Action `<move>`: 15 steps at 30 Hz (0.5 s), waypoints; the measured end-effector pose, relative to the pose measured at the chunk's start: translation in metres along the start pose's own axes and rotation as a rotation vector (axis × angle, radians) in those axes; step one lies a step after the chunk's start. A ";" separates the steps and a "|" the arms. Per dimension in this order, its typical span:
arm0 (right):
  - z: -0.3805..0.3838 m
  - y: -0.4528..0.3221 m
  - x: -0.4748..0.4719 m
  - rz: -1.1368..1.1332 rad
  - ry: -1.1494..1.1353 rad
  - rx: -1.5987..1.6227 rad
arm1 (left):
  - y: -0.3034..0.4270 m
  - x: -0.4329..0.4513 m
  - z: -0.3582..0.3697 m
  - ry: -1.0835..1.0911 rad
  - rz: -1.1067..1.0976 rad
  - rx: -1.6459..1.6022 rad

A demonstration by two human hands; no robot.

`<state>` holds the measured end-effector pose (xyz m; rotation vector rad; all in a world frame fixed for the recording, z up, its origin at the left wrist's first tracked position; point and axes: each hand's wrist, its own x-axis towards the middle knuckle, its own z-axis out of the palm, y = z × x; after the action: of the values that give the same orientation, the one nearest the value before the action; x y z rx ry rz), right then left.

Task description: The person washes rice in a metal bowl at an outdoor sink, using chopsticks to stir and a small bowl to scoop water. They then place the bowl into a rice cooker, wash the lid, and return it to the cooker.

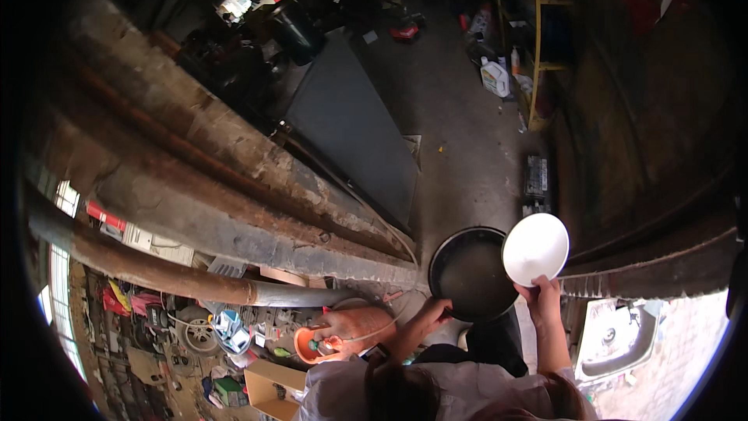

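Observation:
My left hand (439, 311) grips the lower left rim of a round black pan (473, 275), which looks dark and dull inside. In my right hand (540, 295) is a round white dish or lid (536, 249), held by its lower edge with its pale face towards the camera. The white piece is beside the pan and overlaps its right rim in this view. Whether the pan rests on anything cannot be told.
An orange gas cylinder (365, 329) with a hose stands at lower left, near an open cardboard box (270, 389). A steel sink (619, 339) is at lower right. Ahead are a grey panel (350, 123), a white jug (494, 78) and a yellow-framed shelf (535, 41).

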<state>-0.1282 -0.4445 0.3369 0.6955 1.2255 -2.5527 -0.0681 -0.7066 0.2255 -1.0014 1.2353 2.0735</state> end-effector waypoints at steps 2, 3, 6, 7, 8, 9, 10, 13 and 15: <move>0.029 -0.021 0.035 0.069 -0.072 0.076 | 0.028 0.023 -0.008 0.117 0.022 -0.048; 0.048 -0.038 0.053 0.085 -0.105 0.108 | 0.048 0.032 -0.007 0.052 0.040 -0.115; 0.071 -0.076 0.121 0.043 -0.011 0.040 | 0.113 0.056 0.022 0.150 0.063 -0.138; 0.075 -0.086 0.146 0.044 0.036 -0.007 | 0.130 0.066 0.027 0.162 0.091 -0.162; 0.085 -0.098 0.171 0.041 0.056 -0.022 | 0.146 0.080 0.023 0.155 0.256 0.051; 0.091 -0.110 0.188 0.044 0.091 -0.048 | 0.159 0.083 0.026 0.127 0.291 0.122; 0.111 -0.129 0.198 0.039 0.038 -0.049 | 0.175 0.079 0.025 0.121 0.327 0.197; 0.129 -0.167 0.252 0.049 -0.002 -0.123 | 0.275 0.081 0.074 0.191 -0.012 -0.124; 0.163 -0.197 0.285 0.100 -0.026 -0.191 | 0.298 0.103 0.069 0.173 0.088 -0.079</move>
<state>-0.5038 -0.4479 0.4133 0.6611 1.3670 -2.3198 -0.3712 -0.7720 0.3143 -1.2045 1.3123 2.1543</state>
